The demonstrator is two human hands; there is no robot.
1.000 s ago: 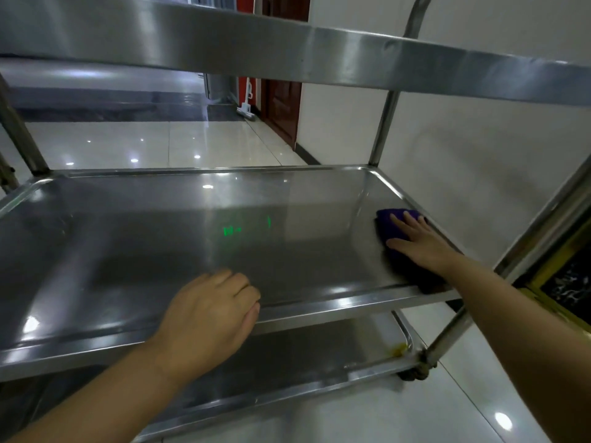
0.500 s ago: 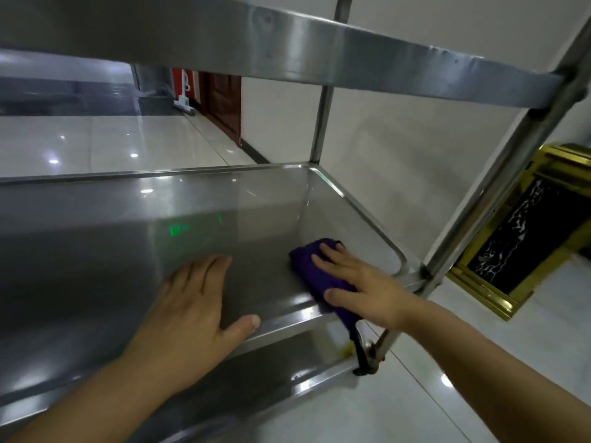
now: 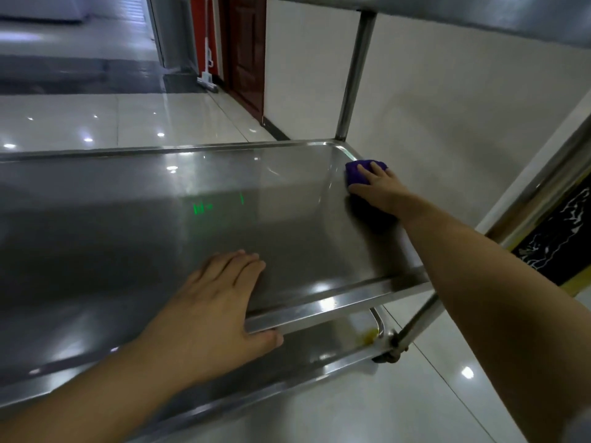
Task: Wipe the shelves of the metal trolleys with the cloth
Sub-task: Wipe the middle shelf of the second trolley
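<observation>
fingers (image 3: 371,172) of the right hand (image 3: 379,190) press flat on the purple cloth (image 3: 355,175) at the middle shelf's (image 3: 287,219) far right corner; left hand (image 3: 211,311) rests flat, fingers straight, at its front edge.

We see the right hand (image 3: 380,190) pressing the purple cloth (image 3: 358,174) flat at the middle shelf's (image 3: 287,219) far right corner, while the left hand (image 3: 217,302) rests open on its front rim.

Left hand (image 3: 217,302): palm down, fingers straight and together, pointing 1 o'clock; thumb splayed toward 4 o'clock. Right hand (image 3: 379,191): reaches in from 4 o'clock, palm down, fingers flat, pointing 11 o'clock.
</observation>
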